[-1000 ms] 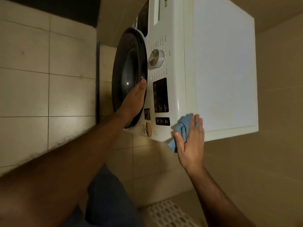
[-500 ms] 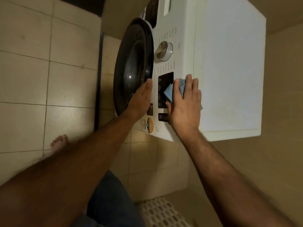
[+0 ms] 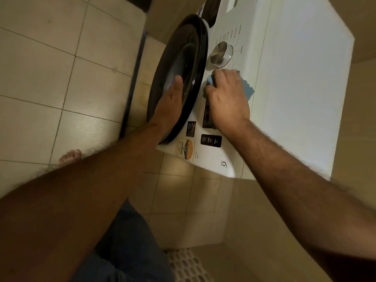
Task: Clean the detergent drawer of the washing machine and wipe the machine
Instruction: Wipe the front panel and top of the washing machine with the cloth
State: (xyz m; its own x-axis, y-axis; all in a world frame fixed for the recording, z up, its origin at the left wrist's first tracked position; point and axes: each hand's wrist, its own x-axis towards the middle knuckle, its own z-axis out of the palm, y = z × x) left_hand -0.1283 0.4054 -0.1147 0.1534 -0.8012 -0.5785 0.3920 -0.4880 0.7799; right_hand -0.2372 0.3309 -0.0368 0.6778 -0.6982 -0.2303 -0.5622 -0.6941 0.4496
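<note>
White front-loading washing machine [image 3: 301, 78] seen from above, filling the upper right of the view. Left hand [image 3: 171, 104] laid flat on the dark round door [image 3: 183, 74] of the machine, fingers straight and together, holding nothing. Right hand [image 3: 227, 96] pressed onto the control panel just below the silver dial [image 3: 220, 54], fingers curled down over a blue cloth [image 3: 247, 88] (corners of it sticking out from under the hand, toward the machine's top edge). Dark display strip [image 3: 207, 117] of the panel partly covered by that hand. Black stickers [image 3: 210, 140] and a round orange label [image 3: 186, 149] near the machine's closest front corner, beside the door. Detergent drawer at the machine's far end, only a dark patch at the frame edge, too cut off to tell more. Beige tiled floor [image 3: 61, 78] to the door side of the machine, one bare foot [image 3: 70, 156] on it. Blue denim [image 3: 126, 247] and a perforated white mat [image 3: 189, 265] well below the machine, at the bottom edge.
</note>
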